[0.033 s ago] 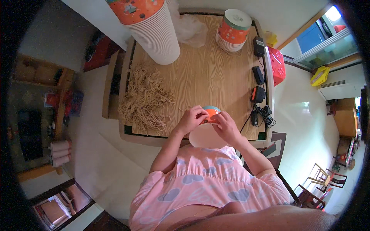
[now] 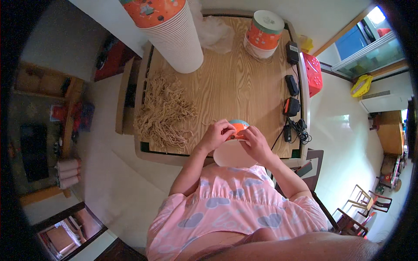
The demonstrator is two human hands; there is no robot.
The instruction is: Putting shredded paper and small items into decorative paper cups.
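Observation:
At the table's near edge, in front of my chest, is an orange paper bucket (image 2: pixel 241 126) with a teal band and a white inside, tilted with its wide white mouth toward me. My left hand (image 2: pixel 215 136) has its fingers curled and pinched at the bucket's left side, near the rim. Across from it, my right hand (image 2: pixel 257 145) grips the rim on the right, fingertips bent over the orange wall. Both sets of fingertips are close together; whether a thin string is between them is too small to tell. A tangled heap of beige strings (image 2: pixel 165 111) lies left of my left hand.
A tall stack of nested paper buckets (image 2: pixel 176 45) stands at the table's far left, beside a crumpled clear plastic bag (image 2: pixel 215 35). Far right are upside-down buckets (image 2: pixel 263 37). Black adapters (image 2: pixel 291 106) and cables (image 2: pixel 301 132) line the right edge. A red plastic stool (image 2: pixel 311 74) stands beyond.

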